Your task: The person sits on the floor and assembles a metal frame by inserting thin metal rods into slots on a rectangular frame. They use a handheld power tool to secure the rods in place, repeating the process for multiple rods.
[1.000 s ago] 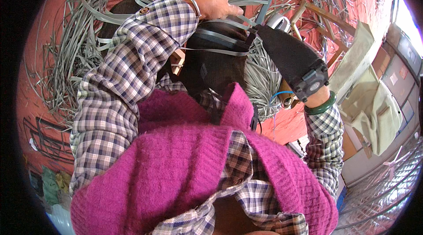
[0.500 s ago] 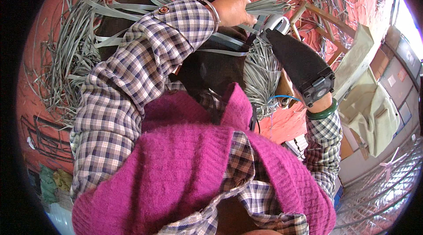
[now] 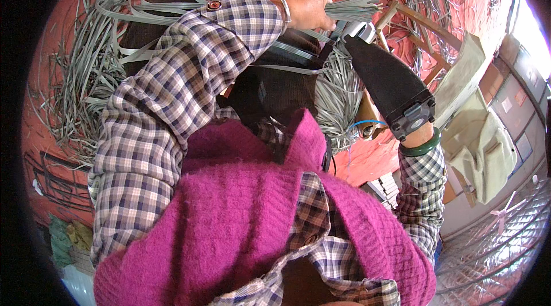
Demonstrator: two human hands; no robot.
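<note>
My left hand [image 3: 307, 8] is raised at the top of the view, fist closed around a bundle of flat grey strips [image 3: 353, 6] that fan out to the right. A metal bangle sits on that wrist, above the plaid sleeve. My right hand [image 3: 384, 79] is hidden inside a long black cover with a small clip at its wrist end, next to a green bangle [image 3: 422, 146]. The cover's tip touches a small metal piece [image 3: 359, 30] just below the bundle. The fingers inside cannot be seen.
Loose grey strips lie in heaps on the red floor [image 3: 74, 76] and in a dense coil [image 3: 338, 99] by my dark-trousered knee [image 3: 287, 88]. A wooden frame [image 3: 427, 25] stands at right, a beige cloth bag [image 3: 482, 145] beyond it, and wire mesh [image 3: 493, 248] at lower right.
My left hand has slid to the right along the strip bundle, drawing it closer to the black-covered right hand, which has shifted slightly up.
</note>
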